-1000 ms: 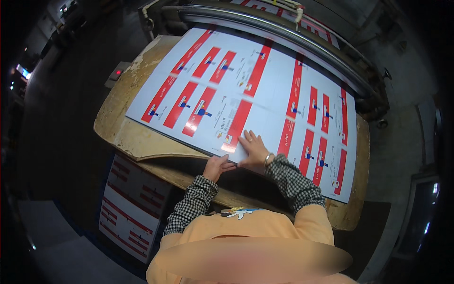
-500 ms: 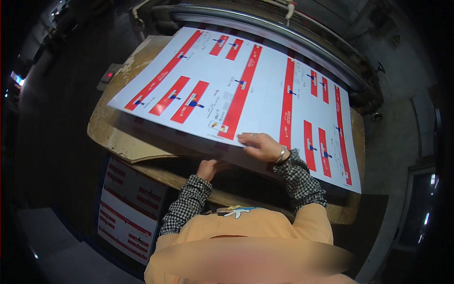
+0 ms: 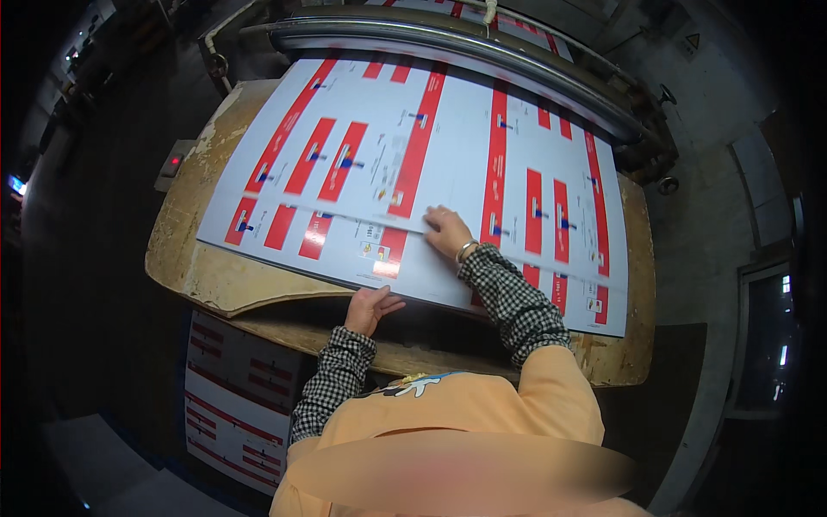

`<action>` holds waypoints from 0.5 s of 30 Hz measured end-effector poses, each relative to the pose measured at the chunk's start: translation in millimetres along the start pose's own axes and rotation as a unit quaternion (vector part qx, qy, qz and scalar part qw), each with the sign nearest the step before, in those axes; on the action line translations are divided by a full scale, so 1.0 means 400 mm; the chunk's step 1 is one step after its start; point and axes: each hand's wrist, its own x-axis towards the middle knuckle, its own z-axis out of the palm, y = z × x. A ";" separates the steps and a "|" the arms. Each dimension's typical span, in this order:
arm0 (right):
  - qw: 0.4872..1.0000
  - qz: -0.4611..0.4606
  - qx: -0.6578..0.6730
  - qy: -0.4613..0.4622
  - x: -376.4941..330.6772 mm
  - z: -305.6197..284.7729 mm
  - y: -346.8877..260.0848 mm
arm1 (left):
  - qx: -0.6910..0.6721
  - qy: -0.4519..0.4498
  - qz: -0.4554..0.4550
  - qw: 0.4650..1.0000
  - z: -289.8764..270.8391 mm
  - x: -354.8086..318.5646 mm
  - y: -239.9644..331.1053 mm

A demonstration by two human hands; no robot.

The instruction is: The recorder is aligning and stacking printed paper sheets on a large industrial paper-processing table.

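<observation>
Where right hand (image 3: 448, 233) touches its edge | top sheet (image 3: 461, 146): white, red-barred, blue-marked

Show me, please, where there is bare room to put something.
On the wooden table, bare wood shows at left, between the red-lit box and the printed sheets, and in a narrower strip beyond their right edge. Its middle is crowded: sheets, left hand, right hand, roller behind.

The sheets (image 3: 465, 155) look like smooth, slightly glossy paper; the counter (image 3: 185, 254) is worn, patchy wood. The roller (image 3: 388, 33) is shiny metal, the bracelet (image 3: 466, 250) polished metal, the sleeves (image 3: 517, 302) matt cloth.
</observation>
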 end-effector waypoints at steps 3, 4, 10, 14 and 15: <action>0.995 0.035 -0.084 -0.030 0.003 0.000 -0.043 | -0.008 -0.010 0.000 1.000 -0.014 0.002 -0.008; 0.988 -0.010 -0.108 -0.107 -0.016 0.009 -0.073 | -0.019 -0.009 -0.002 1.000 -0.017 -0.005 -0.009; 0.974 -0.086 -0.139 -0.156 -0.139 0.023 -0.144 | 0.007 -0.017 -0.006 1.000 0.003 -0.016 0.014; 0.973 -0.086 -0.062 -0.206 -0.108 -0.031 -0.130 | 0.027 -0.026 0.001 0.999 -0.017 -0.003 -0.008; 0.965 -0.089 0.022 -0.244 -0.099 -0.046 -0.115 | 0.027 -0.026 -0.005 0.999 -0.018 0.002 -0.013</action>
